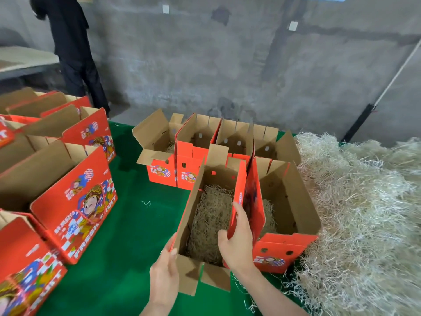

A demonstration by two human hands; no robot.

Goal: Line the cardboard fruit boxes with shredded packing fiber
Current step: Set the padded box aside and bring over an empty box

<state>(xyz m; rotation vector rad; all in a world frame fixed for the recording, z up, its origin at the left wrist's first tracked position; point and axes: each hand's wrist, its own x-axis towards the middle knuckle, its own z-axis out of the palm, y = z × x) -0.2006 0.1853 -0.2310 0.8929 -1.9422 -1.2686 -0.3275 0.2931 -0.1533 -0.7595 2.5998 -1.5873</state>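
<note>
Flanking the fiber-lined fruit box (190, 275), the left hand (165, 278) pinches its left wall (189, 215); the right hand (239, 239) grips its red flap (240, 190).

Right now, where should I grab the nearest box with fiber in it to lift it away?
Probably grip the nearest box by its two long walls, from above: the top is open, flaps stand upright, and the left hand and right hand pinch those edges.
</note>
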